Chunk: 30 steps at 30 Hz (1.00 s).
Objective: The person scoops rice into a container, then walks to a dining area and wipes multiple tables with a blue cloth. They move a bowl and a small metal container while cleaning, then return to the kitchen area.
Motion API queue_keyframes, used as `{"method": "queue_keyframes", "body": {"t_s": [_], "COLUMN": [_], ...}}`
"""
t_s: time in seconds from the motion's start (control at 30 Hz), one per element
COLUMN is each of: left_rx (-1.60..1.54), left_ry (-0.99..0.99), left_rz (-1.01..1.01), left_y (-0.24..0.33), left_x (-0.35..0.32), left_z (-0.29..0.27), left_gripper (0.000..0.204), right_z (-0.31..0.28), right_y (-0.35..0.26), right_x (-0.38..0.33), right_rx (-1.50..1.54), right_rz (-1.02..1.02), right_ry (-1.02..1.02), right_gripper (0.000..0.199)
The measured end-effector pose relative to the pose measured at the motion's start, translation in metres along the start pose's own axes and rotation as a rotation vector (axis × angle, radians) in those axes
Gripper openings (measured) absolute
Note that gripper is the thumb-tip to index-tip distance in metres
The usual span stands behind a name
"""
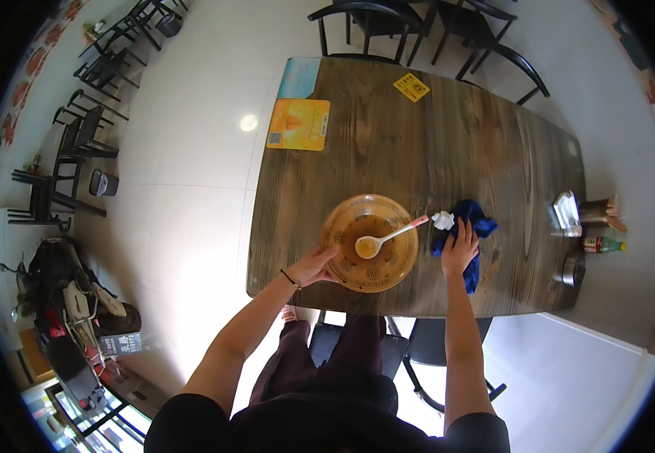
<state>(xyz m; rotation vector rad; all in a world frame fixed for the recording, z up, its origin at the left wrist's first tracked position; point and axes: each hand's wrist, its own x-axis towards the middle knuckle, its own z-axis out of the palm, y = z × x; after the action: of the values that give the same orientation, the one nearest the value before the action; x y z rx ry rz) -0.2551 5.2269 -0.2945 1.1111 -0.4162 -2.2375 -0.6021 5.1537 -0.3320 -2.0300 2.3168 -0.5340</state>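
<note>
While the left hand (316, 266) grips the brown bowl (372, 281) by its left rim, the right hand (460, 253) lies fingers extended on the blue cloth (480, 219), lengthwise away from the body, with 1 crumpled tissue (443, 220) between bowl and cloth.

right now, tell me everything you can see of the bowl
The bowl is round and orange-brown with dark patterns, looking ceramic or plastic. Its mouth faces up, showing brownish liquid and a white spoon whose handle crosses the right rim. The left hand grips its left edge, over the table.
</note>
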Motion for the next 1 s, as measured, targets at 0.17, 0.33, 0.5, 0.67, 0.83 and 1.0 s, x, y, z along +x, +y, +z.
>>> {"method": "queue_keyframes", "body": {"t_s": [0.17,0.33,0.5,0.67,0.83,1.0], "left_rx": [-0.061,-0.124,-0.226,-0.317,-0.394,-0.410], "left_ry": [0.112,0.137,0.177,0.271,0.417,0.562], "left_rz": [0.074,0.149,0.244,0.415,0.586,0.718], "left_y": [-0.017,-0.022,-0.017,-0.014,-0.021,-0.028], "left_x": [0.010,-0.003,-0.037,-0.092,-0.158,-0.219], "left_z": [-0.008,-0.014,-0.033,-0.066,-0.118,-0.156], "left_gripper": [0.055,0.048,0.047,0.047,0.048,0.047], "right_z": [0.003,0.010,0.020,0.038,0.060,0.082], "right_y": [-0.019,-0.047,-0.080,-0.131,-0.207,-0.275], "right_x": [-0.003,-0.005,-0.005,-0.001,0.007,0.015], "right_rx": [0.014,0.015,-0.014,-0.031,-0.032,-0.005], "right_rz": [-0.087,-0.072,-0.120,-0.235,-0.338,-0.404], "right_ry": [-0.018,-0.038,-0.037,-0.040,-0.069,-0.065], "right_gripper": [0.051,0.050,0.051,0.049,0.046,0.046]}}
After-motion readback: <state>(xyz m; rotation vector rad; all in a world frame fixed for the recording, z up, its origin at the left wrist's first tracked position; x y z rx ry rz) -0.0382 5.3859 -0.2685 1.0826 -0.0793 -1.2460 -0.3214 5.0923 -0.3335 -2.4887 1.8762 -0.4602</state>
